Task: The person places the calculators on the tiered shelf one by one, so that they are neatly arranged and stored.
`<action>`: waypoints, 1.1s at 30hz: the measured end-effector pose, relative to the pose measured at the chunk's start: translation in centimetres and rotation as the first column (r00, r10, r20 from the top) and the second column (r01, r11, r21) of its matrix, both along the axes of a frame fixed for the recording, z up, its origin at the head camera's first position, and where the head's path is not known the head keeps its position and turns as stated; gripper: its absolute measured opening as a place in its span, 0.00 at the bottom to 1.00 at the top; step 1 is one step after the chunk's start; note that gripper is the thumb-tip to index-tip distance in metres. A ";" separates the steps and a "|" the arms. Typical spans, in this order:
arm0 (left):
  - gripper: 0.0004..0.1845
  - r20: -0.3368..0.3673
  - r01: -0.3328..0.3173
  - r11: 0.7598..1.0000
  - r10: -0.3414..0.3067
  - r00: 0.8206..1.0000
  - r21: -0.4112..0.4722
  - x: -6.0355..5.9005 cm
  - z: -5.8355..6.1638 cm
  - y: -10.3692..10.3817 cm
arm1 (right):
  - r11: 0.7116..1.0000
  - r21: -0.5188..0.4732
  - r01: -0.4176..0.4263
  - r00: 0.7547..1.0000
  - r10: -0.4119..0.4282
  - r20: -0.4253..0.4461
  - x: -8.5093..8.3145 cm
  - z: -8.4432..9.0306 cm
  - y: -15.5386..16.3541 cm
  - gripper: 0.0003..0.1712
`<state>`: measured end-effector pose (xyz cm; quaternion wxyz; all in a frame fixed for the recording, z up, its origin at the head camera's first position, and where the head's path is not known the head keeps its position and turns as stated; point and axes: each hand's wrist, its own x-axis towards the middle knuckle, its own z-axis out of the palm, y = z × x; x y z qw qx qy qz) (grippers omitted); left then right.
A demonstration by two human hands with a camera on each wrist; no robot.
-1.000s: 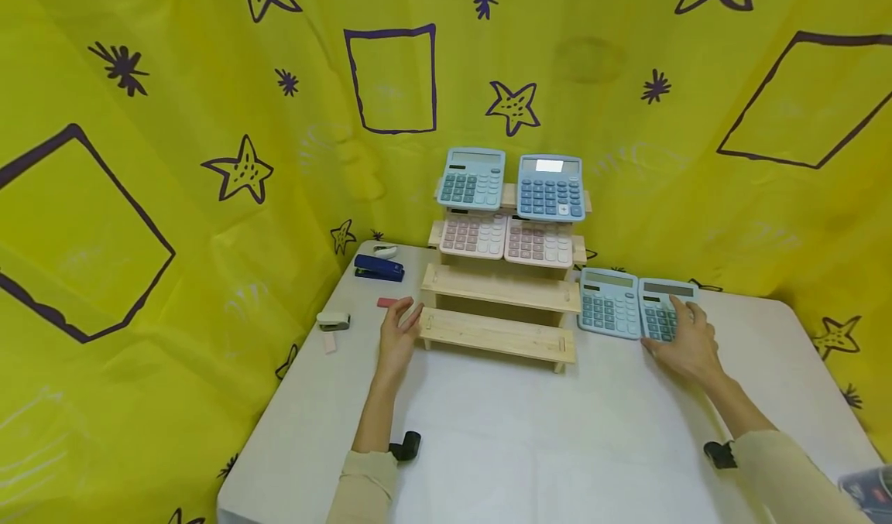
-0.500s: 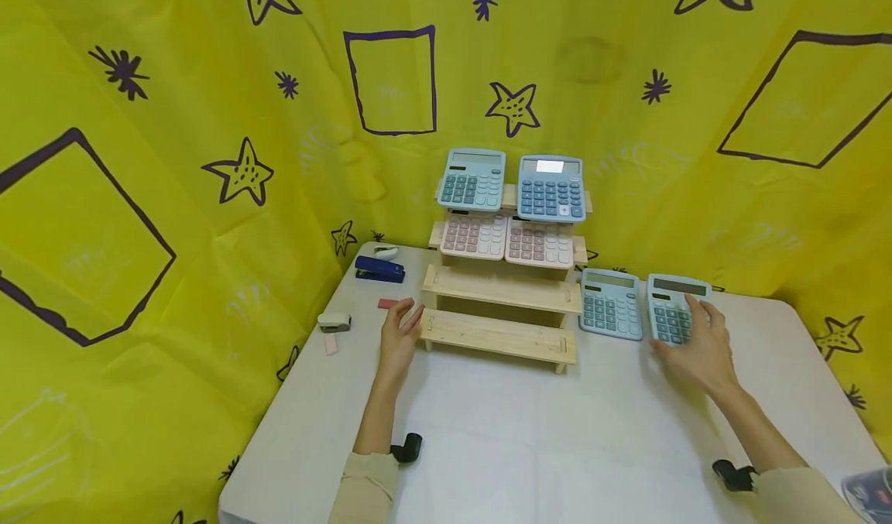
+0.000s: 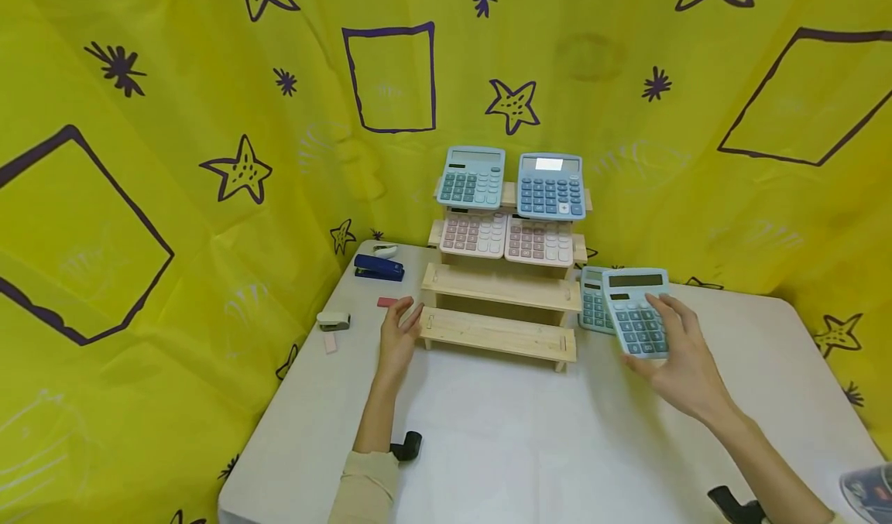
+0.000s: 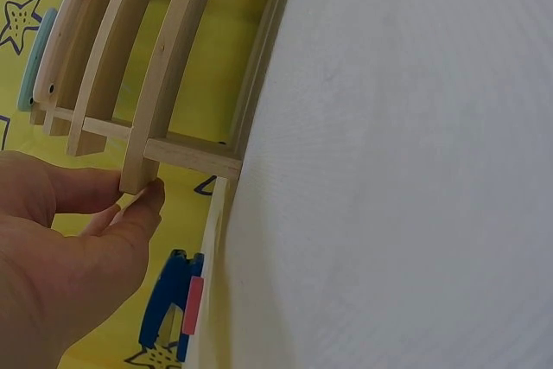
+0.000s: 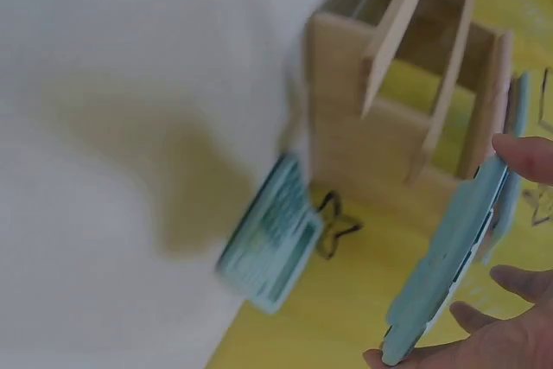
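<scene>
Right hand [image 3: 686,373] pinches the light-blue calculator [image 3: 636,309] by its lower right edge, lifted clear of the table [image 3: 530,446]. Likely light rigid plastic, slick; side edges give the surest hold. Half a second ago it lay flat beside the second calculator [image 3: 592,299]. Left hand [image 3: 399,337], fingers relaxed, touches the wooden rack [image 3: 498,332]

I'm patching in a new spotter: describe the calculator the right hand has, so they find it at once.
Start at the stepped wooden rack in the middle of the white table, then look just right of its lower steps. There the right hand holds a light blue calculator lifted and tilted. Unlike the similar calculator lying flat behind it, it is off the table and gripped by fingers.
</scene>
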<state>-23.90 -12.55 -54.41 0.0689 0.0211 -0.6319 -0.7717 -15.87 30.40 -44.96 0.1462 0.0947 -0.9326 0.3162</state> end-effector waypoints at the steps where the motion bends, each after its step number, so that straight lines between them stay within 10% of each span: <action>1: 0.29 0.002 -0.002 1.000 0.002 1.000 -0.002 0.0 0.0 0.0 | 1.000 0.001 -0.024 1.000 0.024 -0.008 0.1 0.2 -0.7 0.61; 19: 0.29 0.002 -0.015 1.000 0.016 1.000 -0.016 0.0 0.1 0.1 | 0.958 0.044 -0.285 0.958 0.284 0.030 -1.4 0.0 -13.2 0.56; 33: 0.29 0.001 -0.010 1.000 0.010 1.000 -0.016 -0.2 -0.3 -0.1 | 0.986 0.117 -0.119 0.992 0.112 0.064 -5.0 -0.3 -21.9 0.51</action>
